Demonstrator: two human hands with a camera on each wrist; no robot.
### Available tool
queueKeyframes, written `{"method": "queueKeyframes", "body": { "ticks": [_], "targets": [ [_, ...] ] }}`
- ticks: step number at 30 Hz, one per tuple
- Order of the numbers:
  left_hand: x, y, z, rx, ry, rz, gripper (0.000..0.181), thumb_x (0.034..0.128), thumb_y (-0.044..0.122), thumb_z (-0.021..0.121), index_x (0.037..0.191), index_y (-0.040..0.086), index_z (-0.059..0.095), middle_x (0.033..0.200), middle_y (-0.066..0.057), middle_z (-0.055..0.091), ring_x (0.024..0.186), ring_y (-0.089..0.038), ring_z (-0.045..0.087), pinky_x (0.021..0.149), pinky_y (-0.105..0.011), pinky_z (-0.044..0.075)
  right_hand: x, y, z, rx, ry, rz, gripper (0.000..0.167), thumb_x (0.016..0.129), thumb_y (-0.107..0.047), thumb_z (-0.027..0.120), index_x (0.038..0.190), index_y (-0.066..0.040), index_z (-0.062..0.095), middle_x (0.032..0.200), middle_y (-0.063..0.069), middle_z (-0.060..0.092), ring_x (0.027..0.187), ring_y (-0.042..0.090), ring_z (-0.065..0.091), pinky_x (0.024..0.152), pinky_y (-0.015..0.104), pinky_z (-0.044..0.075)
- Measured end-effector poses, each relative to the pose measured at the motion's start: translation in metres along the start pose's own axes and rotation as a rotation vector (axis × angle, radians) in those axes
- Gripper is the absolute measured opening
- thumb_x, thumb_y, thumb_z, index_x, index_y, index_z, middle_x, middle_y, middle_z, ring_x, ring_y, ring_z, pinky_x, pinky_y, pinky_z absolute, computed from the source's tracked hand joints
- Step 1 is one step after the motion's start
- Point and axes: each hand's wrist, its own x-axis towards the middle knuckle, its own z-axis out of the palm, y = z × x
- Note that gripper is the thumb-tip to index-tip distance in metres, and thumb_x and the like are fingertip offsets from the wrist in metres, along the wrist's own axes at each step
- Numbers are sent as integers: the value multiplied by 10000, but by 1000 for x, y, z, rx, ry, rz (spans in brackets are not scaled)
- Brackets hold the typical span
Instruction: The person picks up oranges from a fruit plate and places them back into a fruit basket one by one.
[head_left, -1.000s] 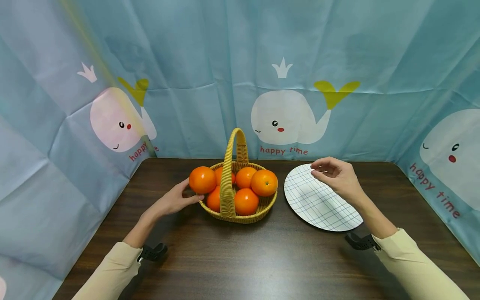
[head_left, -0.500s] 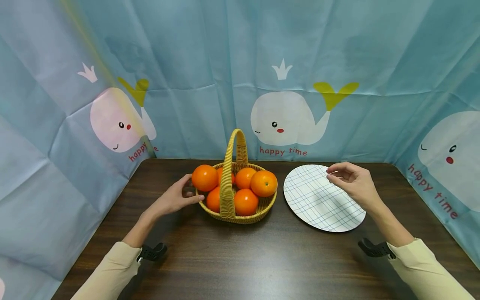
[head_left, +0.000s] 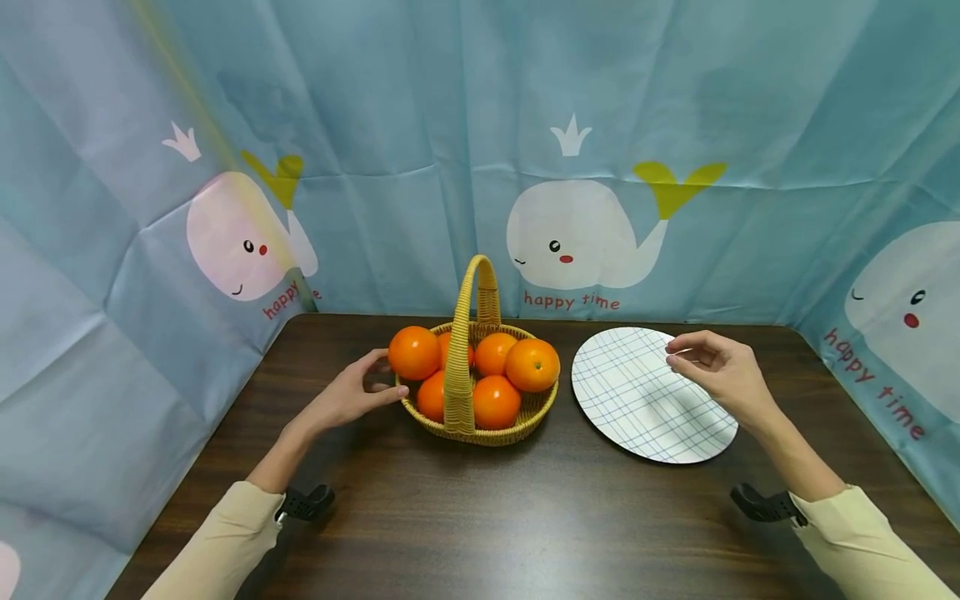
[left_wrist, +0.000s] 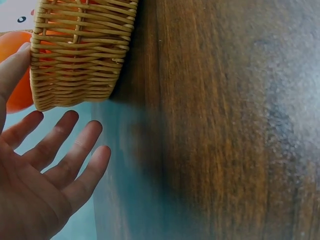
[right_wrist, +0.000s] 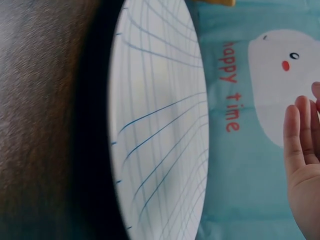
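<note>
A yellow woven basket with a tall handle stands on the table, filled with several oranges. One orange sits high at its left rim. Beside that rim is my left hand, its thumb at the basket's edge. In the left wrist view the left hand's fingers are spread and loosely bent, gripping nothing. A white plate with blue grid lines lies to the right of the basket. Over the plate's right side hangs my right hand, loosely curved, with nothing in it.
The dark wooden table extends in front of the basket and plate. Behind and at both sides hangs a blue curtain printed with whales. A black strap is on each wrist.
My right hand has drawn back to the right across the plate. The orange at the left rim has shifted slightly inward, away from my left hand, which stays almost in place.
</note>
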Motion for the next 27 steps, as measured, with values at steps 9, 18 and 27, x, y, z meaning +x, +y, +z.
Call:
{"method": "queueKeyframes", "body": {
  "ticks": [9, 18, 27],
  "targets": [
    [-1, -3, 0, 12, 25, 20, 671, 957, 271, 750, 1485, 14, 426, 1401, -259, 507, 1162, -443, 606, 907, -489, 537, -8, 3, -3, -11, -12, 8, 204, 901, 69, 737, 1100, 71, 690, 1005, 201, 679, 875, 239, 694, 742, 249, 572],
    [-2, -5, -3, 1, 23, 13, 668, 953, 263, 756, 1483, 22, 430, 1392, -253, 517, 1132, -413, 632, 907, -485, 539, -19, 8, -10, -43, -26, 41, 199, 909, 43, 741, 1101, 64, 690, 1032, 212, 683, 888, 204, 701, 734, 244, 571],
    [-14, -14, -9, 93, 94, 76, 551, 999, 245, 694, 1455, 18, 484, 1384, -247, 542, 1166, -434, 606, 946, -543, 503, -33, 14, -22, -422, -71, -40, 247, 915, -53, 769, 1142, 5, 692, 1094, 142, 681, 973, 106, 651, 825, 124, 481]
  ]
}}
